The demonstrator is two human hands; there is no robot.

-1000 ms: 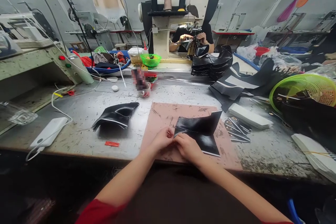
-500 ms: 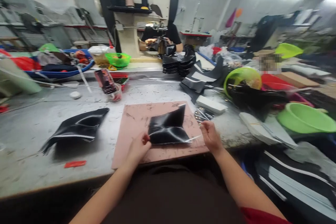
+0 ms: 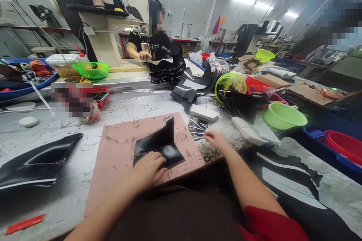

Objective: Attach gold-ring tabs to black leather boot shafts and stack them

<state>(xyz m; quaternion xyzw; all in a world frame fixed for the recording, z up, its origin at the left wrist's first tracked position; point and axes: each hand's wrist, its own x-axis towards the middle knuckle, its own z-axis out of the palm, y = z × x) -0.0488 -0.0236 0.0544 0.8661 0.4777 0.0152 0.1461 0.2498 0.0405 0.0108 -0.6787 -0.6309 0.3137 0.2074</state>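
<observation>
A folded, shiny black leather-like piece [image 3: 162, 150] lies on a pinkish board [image 3: 113, 147], with one flap standing up at the back. My left hand [image 3: 151, 167] rests on its near left part, fingers laid over the surface and thumb apart. Off the board's right edge, my right hand [image 3: 217, 141] has thumb and fingertips together at the end of a fan of small black strips [image 3: 196, 126] with white lines and metal eyelets. The fingertips seem to pinch one strip's end. A similar black piece [image 3: 42, 156] lies to the left.
White stacked pieces [image 3: 204, 113] lie behind the strips. Farther right are a green basket [image 3: 285, 116] and dark pieces with pale bands [image 3: 294, 184]. A red strip [image 3: 25, 224] is at front left. Across the table, a person [image 3: 154, 43] sits by a sewing machine [image 3: 98, 34].
My right hand has left the black piece's right edge, where it held a thin white strip, for the fanned strips. My left hand has moved onto the piece. The view has turned right.
</observation>
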